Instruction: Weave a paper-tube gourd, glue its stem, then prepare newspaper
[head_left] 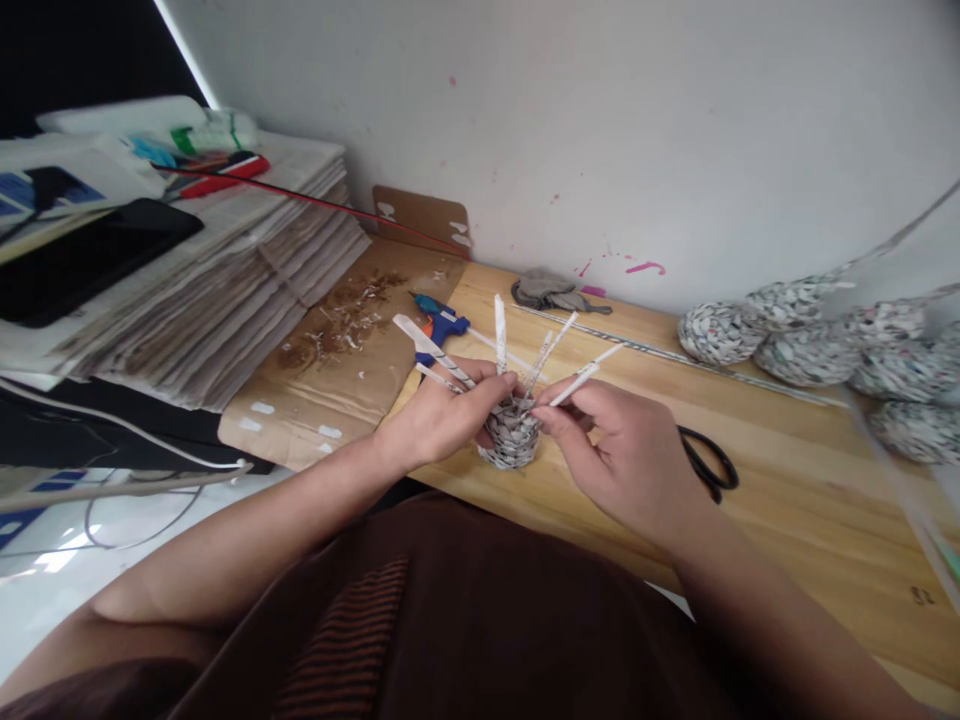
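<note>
A small basket woven from rolled newspaper (pixel 511 442) stands on the wooden table, with several white paper strips sticking up and outward from its rim. My left hand (pixel 454 408) wraps round the basket's left side, its thumb lying on the rim. On the right, my right hand (pixel 619 435) pinches a paper strip (pixel 576 384) between thumb and fingers, close to the rim. Part of the basket's left side is hidden behind my left hand.
A blue glue gun (pixel 444 328) and a grey cloth (pixel 551 291) lie behind the basket. Black-handled scissors (pixel 709 465) are right of my right hand. Woven paper balls (pixel 806 352) sit at the back right. A newspaper stack (pixel 277 260) with a phone (pixel 105 255) stands left, beside cardboard (pixel 352 385).
</note>
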